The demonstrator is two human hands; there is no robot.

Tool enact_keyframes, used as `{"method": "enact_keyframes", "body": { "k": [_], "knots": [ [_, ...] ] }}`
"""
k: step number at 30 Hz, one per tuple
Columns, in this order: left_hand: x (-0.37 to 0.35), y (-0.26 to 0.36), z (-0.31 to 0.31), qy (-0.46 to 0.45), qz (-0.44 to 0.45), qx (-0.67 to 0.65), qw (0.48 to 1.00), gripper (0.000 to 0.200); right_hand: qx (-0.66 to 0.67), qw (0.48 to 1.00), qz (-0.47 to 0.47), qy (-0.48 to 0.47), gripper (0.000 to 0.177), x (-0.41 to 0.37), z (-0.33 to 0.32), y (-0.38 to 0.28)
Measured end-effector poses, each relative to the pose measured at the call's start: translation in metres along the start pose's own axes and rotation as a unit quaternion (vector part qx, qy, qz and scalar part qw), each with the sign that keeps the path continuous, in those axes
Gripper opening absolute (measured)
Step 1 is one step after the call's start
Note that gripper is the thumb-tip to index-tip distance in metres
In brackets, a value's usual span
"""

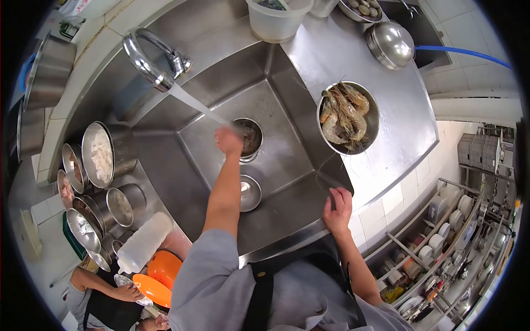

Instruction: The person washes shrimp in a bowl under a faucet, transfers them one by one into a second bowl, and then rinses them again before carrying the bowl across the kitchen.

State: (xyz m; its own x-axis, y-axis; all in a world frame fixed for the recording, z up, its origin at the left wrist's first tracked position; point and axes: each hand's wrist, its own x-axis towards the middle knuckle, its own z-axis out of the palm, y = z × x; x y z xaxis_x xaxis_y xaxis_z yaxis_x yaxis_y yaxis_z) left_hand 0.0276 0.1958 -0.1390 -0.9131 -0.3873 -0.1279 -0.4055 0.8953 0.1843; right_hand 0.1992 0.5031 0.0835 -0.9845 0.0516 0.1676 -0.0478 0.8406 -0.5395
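Observation:
My left hand (228,140), smeared by motion, reaches into the sink (287,138) at the left rim of a round metal container (252,138) with dark contents; its fingers do not show clearly. A stream of water (196,103) from the chrome faucet (148,59) falls right by that hand and container. Below it in the basin lies a small steel bowl (251,198). My right hand (338,211) rests on the sink's near right edge, thumb apart from the fingers, with nothing in it. On the counter, a steel bowl (377,118) holds several large raw shrimp (345,116).
A white plastic tub (276,25) stands behind the sink. An upturned steel bowl (390,44) and a bowl of shellfish (361,8) are at the counter's far end. Steel pots (118,149) and a plastic bottle (144,243) line the left. Another person (105,298) works at lower left.

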Motion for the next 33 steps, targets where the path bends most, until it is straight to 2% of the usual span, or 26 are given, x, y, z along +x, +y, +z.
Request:
{"method": "enact_keyframes", "body": {
  "k": [2,3,5,6,7,8,9,11,12,14,15,16,17,18,19,20,21,22,23,24,27,28,30,31,33],
  "knots": [
    [0.034,-0.050,0.064,-0.092,-0.094,-0.116,0.984,0.058,-0.005,1.000,0.001,-0.006,0.030,0.002,0.001,0.002],
    [0.035,-0.063,0.072,-0.092,-0.094,-0.113,0.985,0.058,-0.013,1.000,-0.004,-0.003,0.031,0.002,0.001,0.002],
    [0.037,-0.080,0.073,-0.308,-0.095,-0.213,0.922,0.041,-0.016,1.000,-0.007,0.001,0.032,0.002,0.005,0.000],
    [0.022,-0.075,0.073,-0.308,-0.094,-0.211,0.923,0.041,-0.034,0.999,-0.006,-0.004,0.032,0.001,0.006,-0.002],
    [-0.001,-0.056,0.073,-0.241,-0.203,-0.384,0.868,0.032,-0.054,0.999,-0.009,-0.005,0.033,0.005,0.006,-0.001],
    [-0.016,-0.037,0.071,-0.163,-0.299,-0.541,0.769,0.024,-0.054,0.998,-0.011,0.001,0.033,0.008,0.007,-0.001],
    [-0.025,-0.019,0.049,-0.164,-0.296,-0.543,0.768,0.024,-0.052,0.998,-0.016,-0.019,0.033,0.008,0.005,-0.002],
    [-0.047,0.010,-0.020,-0.139,-0.379,-0.481,0.778,0.020,-0.050,0.997,-0.011,-0.055,0.033,0.007,0.001,-0.005],
    [-0.056,0.009,-0.029,-0.131,-0.377,-0.487,0.777,0.020,-0.048,0.997,-0.020,-0.051,0.033,0.007,0.006,-0.007],
    [-0.083,-0.001,-0.044,-0.120,-0.312,-0.509,0.793,0.014,0.019,0.996,0.014,-0.092,0.028,0.006,0.028,-0.011],
    [-0.097,-0.001,-0.061,-0.113,-0.307,-0.511,0.795,0.014,0.128,0.978,0.079,-0.146,0.028,0.007,0.051,-0.010],
    [-0.114,0.004,-0.085,-0.080,-0.267,-0.505,0.817,0.011,0.234,0.941,0.143,-0.200,0.027,0.011,0.072,-0.012],
    [-0.128,0.009,-0.106,-0.044,-0.227,-0.496,0.837,0.010,0.381,0.841,0.322,-0.211,0.030,0.018,0.084,-0.024],
    [-0.140,0.013,-0.121,-0.034,-0.224,-0.496,0.838,0.010,0.505,0.685,0.480,-0.213,0.033,0.026,0.094,-0.041],
    [-0.150,0.015,-0.133,0.109,-0.071,-0.458,0.879,0.009,0.551,0.615,0.531,-0.189,0.038,0.033,0.097,-0.057],
    [-0.158,0.018,-0.147,0.247,0.087,-0.397,0.880,0.012,0.592,0.539,0.577,-0.163,0.043,0.041,0.099,-0.073],
    [-0.165,0.025,-0.176,0.256,0.092,-0.393,0.878,0.012,0.599,0.538,0.569,-0.167,0.043,0.048,0.097,-0.090],
    [-0.174,0.037,-0.215,0.238,0.068,-0.399,0.883,0.013,0.665,0.509,0.524,-0.158,0.047,0.056,0.091,-0.106],
    [-0.182,0.045,-0.238,0.217,0.042,-0.405,0.887,0.014,0.724,0.475,0.477,-0.148,0.051,0.060,0.082,-0.118],
    [-0.182,0.047,-0.247,0.226,0.048,-0.403,0.886,0.014,0.730,0.474,0.469,-0.151,0.051,0.068,0.071,-0.129],
    [-0.176,0.049,-0.273,0.330,0.082,-0.361,0.869,0.015,0.759,0.418,0.449,-0.218,0.051,0.087,0.037,-0.156],
    [-0.173,0.051,-0.281,0.343,0.083,-0.354,0.866,0.015,0.763,0.415,0.439,-0.229,0.051,0.093,0.030,-0.164],
    [-0.177,0.051,-0.294,0.368,0.066,-0.368,0.852,0.019,0.726,0.479,0.480,-0.114,0.041,0.095,0.021,-0.179],
    [-0.179,0.052,-0.301,0.349,0.034,-0.390,0.852,0.020,0.729,0.478,0.474,-0.128,0.041,0.097,0.023,-0.178],
    [-0.181,0.053,-0.309,0.379,0.041,-0.360,0.852,0.021,0.681,0.607,0.398,-0.101,0.031,0.096,0.024,-0.170]
  ]
}}
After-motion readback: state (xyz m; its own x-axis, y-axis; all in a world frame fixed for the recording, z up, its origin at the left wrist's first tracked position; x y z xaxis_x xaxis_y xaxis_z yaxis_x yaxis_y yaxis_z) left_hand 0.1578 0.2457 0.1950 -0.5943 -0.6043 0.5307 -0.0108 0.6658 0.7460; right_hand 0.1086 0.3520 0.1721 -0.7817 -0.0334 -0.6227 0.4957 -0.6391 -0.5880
